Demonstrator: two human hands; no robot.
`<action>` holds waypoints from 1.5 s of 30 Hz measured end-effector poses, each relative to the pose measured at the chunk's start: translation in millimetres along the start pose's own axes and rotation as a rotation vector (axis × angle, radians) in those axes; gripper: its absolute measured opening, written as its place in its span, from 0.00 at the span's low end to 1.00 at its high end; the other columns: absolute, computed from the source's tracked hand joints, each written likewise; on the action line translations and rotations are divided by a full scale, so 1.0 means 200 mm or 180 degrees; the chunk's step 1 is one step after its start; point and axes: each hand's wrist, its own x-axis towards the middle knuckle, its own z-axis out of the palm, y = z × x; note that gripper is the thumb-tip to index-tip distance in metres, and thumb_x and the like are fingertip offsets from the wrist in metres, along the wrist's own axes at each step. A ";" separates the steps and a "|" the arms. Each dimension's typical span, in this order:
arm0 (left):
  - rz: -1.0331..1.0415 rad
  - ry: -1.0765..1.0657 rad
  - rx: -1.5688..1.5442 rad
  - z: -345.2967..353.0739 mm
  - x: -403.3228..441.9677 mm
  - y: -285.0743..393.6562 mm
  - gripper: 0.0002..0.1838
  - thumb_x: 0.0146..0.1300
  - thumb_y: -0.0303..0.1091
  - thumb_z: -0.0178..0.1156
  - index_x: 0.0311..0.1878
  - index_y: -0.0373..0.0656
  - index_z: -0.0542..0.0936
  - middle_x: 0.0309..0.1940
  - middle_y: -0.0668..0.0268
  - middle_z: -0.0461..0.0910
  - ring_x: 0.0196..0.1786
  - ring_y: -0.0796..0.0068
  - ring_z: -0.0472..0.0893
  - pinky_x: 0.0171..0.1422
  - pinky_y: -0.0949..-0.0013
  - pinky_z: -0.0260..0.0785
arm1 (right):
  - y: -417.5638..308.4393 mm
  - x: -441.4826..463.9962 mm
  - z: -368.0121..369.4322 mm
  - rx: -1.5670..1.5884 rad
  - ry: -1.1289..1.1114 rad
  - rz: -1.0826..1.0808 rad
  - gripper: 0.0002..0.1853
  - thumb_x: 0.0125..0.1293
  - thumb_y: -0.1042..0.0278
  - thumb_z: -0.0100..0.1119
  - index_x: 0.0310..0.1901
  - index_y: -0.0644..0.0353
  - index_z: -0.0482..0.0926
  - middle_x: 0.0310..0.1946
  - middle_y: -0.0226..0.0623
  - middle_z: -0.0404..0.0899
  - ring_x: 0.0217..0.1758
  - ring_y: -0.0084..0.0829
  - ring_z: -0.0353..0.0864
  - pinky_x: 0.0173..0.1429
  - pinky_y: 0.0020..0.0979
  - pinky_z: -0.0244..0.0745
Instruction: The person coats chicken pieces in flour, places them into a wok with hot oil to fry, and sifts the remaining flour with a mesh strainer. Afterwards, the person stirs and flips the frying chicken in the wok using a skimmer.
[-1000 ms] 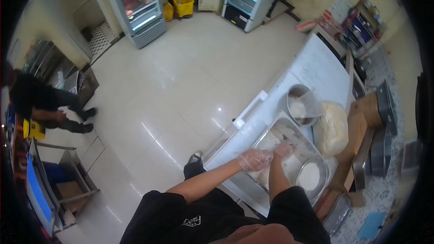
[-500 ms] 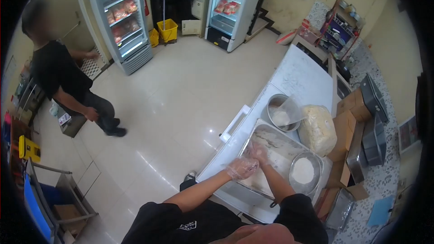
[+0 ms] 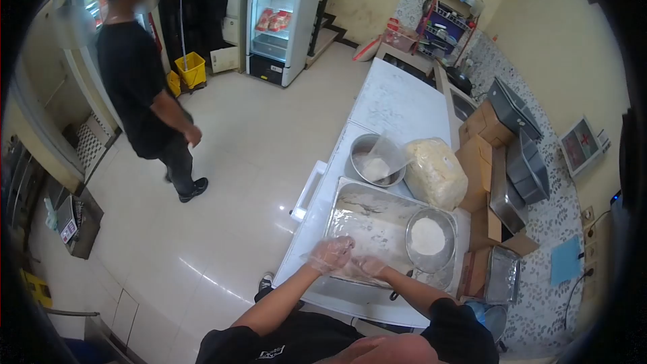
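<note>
My left hand [image 3: 331, 255], fingers curled, is just beside my right hand [image 3: 369, 266] over the tray [image 3: 369, 195]. Can't tell if either's gripping. Powder [image 3: 427, 236] bowl [image 3: 450, 237] in tray.

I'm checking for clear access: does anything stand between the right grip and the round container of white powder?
Nothing visible does: only the floor of the tray shows between the right grip and the round container of white powder.
</note>
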 end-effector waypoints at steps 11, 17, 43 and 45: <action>0.0004 0.0312 -0.0210 0.02 0.01 0.01 0.06 0.57 0.37 0.51 0.35 0.49 0.74 0.28 0.59 0.78 0.30 0.54 0.78 0.33 0.56 0.70 | -0.16 0.25 0.23 0.0657 0.0609 -0.0796 0.29 0.61 0.48 0.48 0.60 0.55 0.68 0.59 0.46 0.69 0.62 0.40 0.67 0.66 0.38 0.58; -0.0085 0.0267 -0.0408 0.01 0.02 0.00 0.06 0.56 0.34 0.54 0.36 0.48 0.77 0.30 0.60 0.79 0.31 0.56 0.79 0.35 0.60 0.72 | -0.01 0.43 -0.18 -0.1566 0.1550 -0.1268 0.28 0.60 0.51 0.50 0.59 0.58 0.68 0.60 0.49 0.67 0.62 0.44 0.66 0.65 0.39 0.60; 0.0019 0.0318 0.0214 0.00 0.03 0.00 0.07 0.57 0.36 0.52 0.38 0.49 0.74 0.31 0.60 0.79 0.31 0.54 0.79 0.34 0.57 0.72 | 0.21 0.52 0.04 -0.1250 0.1370 -0.2773 0.18 0.66 0.66 0.44 0.56 0.58 0.70 0.54 0.35 0.73 0.59 0.32 0.69 0.66 0.33 0.60; -0.0060 0.0087 0.0267 0.02 0.02 0.01 0.08 0.57 0.36 0.51 0.39 0.49 0.75 0.33 0.60 0.80 0.32 0.55 0.79 0.35 0.57 0.72 | 0.11 0.30 -0.02 0.1420 0.0278 -0.1976 0.16 0.67 0.64 0.42 0.51 0.60 0.72 0.46 0.36 0.76 0.51 0.33 0.75 0.59 0.35 0.67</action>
